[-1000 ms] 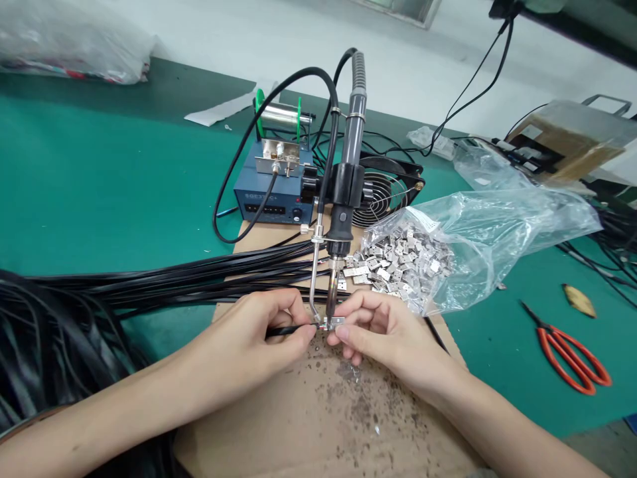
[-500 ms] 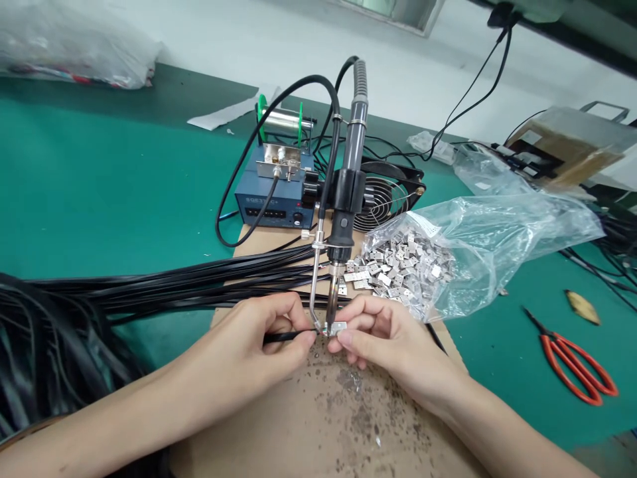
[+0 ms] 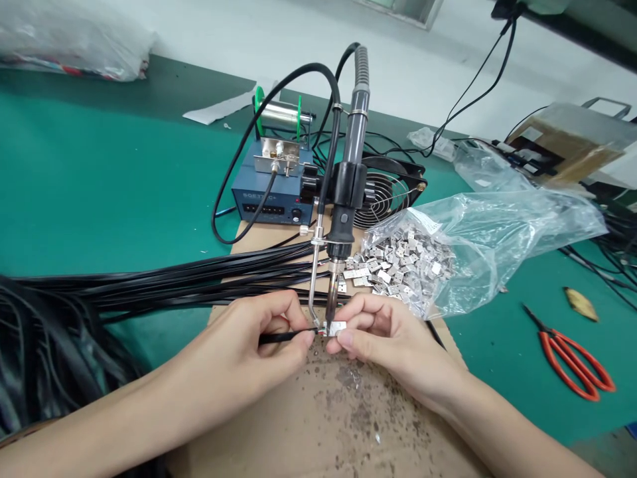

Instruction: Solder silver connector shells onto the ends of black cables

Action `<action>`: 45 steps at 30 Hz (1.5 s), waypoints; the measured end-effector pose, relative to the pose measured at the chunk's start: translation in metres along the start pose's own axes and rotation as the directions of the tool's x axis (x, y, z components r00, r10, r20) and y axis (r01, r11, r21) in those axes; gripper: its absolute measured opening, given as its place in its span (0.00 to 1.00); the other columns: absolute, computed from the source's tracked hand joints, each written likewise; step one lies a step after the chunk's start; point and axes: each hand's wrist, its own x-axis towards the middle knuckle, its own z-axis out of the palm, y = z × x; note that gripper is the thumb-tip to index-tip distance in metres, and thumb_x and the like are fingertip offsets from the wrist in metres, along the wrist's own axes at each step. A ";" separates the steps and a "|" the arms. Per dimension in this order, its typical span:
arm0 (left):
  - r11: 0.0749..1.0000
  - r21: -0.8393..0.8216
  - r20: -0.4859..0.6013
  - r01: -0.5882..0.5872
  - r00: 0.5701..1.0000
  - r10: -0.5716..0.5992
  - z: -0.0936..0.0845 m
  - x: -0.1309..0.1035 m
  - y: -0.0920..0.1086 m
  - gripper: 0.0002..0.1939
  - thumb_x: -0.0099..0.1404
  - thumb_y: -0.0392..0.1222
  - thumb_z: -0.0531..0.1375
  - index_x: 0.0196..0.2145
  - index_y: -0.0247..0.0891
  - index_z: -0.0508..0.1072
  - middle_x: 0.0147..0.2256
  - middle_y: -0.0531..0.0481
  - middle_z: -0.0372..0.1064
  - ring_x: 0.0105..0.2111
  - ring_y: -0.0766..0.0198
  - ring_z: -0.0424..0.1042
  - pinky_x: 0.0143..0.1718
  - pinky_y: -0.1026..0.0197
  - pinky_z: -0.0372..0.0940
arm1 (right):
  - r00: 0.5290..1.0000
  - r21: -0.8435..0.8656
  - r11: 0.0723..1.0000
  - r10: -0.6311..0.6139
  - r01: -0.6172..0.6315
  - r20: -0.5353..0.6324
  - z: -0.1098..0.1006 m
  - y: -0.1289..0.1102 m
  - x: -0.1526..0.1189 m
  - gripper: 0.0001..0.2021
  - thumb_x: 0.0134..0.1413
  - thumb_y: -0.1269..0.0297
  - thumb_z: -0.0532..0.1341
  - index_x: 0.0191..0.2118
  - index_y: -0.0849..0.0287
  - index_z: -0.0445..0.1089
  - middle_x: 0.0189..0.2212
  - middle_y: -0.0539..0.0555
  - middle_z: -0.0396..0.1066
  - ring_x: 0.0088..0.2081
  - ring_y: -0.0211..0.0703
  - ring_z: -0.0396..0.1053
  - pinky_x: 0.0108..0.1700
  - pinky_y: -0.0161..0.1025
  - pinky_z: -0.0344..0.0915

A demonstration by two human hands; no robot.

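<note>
My left hand [image 3: 271, 332] pinches a black cable [image 3: 281, 337] close to its stripped end, where small coloured wires show. Between the thumb and fingers of my right hand [image 3: 375, 332] is a silver USB connector [image 3: 338, 328], its back end facing the wires. The tip of a soldering iron [image 3: 332, 299], held upright in a stand, comes down at the joint of wires and connector; whether it touches cannot be made out. Beside the iron, a thin metal solder feed tube [image 3: 313, 285] ends just above the wires. Both hands are closed, low over the cardboard [image 3: 318, 411].
Behind the iron stand a blue solder feeder [image 3: 271, 192] with a solder spool [image 3: 279, 113] and a fan [image 3: 388, 192]. A plastic bag of USB connectors [image 3: 403, 262] lies right of the iron. Black cables [image 3: 164, 282] run left. Red-handled cutters [image 3: 572, 358] lie at right.
The view has shifted slightly. Both hands keep their grips on the cable and connector under the iron tip, and the right hand's lower fingers have curled in a little.
</note>
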 end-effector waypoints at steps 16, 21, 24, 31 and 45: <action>0.999 -0.037 -0.007 0.006 1.000 -0.007 0.002 -0.001 0.001 0.08 0.58 0.44 0.59 0.24 0.42 0.66 0.28 0.53 0.78 0.32 0.58 0.76 0.30 0.63 0.64 | 0.999 0.031 0.999 -0.007 0.006 0.035 -0.002 0.000 0.000 0.07 0.46 0.68 0.74 0.32 0.58 0.76 0.25 0.50 0.81 0.29 0.36 0.78 0.33 0.31 0.70; 0.997 -0.069 0.006 0.027 1.000 -0.027 0.002 0.002 0.003 0.07 0.58 0.44 0.61 0.25 0.42 0.67 0.29 0.54 0.79 0.33 0.59 0.76 0.30 0.64 0.64 | 0.998 0.059 0.998 -0.007 0.003 0.066 -0.003 0.001 0.000 0.07 0.47 0.68 0.73 0.32 0.57 0.76 0.26 0.49 0.81 0.29 0.33 0.77 0.36 0.29 0.70; 0.997 -0.070 0.003 0.023 1.000 -0.023 0.001 0.004 0.003 0.08 0.58 0.44 0.60 0.25 0.42 0.66 0.29 0.54 0.79 0.32 0.59 0.76 0.30 0.64 0.63 | 0.998 0.051 0.999 -0.002 -0.001 0.059 -0.003 0.001 0.000 0.06 0.47 0.68 0.73 0.31 0.57 0.76 0.25 0.49 0.80 0.30 0.35 0.78 0.36 0.31 0.70; 1.000 0.004 0.009 -0.022 1.000 0.022 -0.001 0.002 -0.001 0.09 0.62 0.46 0.57 0.26 0.42 0.66 0.27 0.53 0.77 0.30 0.59 0.74 0.28 0.63 0.63 | 0.998 0.059 0.998 -0.024 0.021 0.060 -0.002 0.001 -0.001 0.06 0.46 0.69 0.74 0.30 0.57 0.76 0.25 0.49 0.80 0.30 0.36 0.78 0.37 0.32 0.71; 0.997 -0.073 0.004 0.006 1.000 -0.005 -0.001 0.001 0.003 0.07 0.57 0.43 0.61 0.24 0.41 0.68 0.26 0.55 0.75 0.31 0.61 0.76 0.30 0.66 0.68 | 0.999 -0.009 1.000 -0.015 0.016 0.029 -0.001 0.001 0.001 0.07 0.46 0.67 0.73 0.31 0.56 0.76 0.26 0.50 0.80 0.29 0.37 0.77 0.35 0.34 0.70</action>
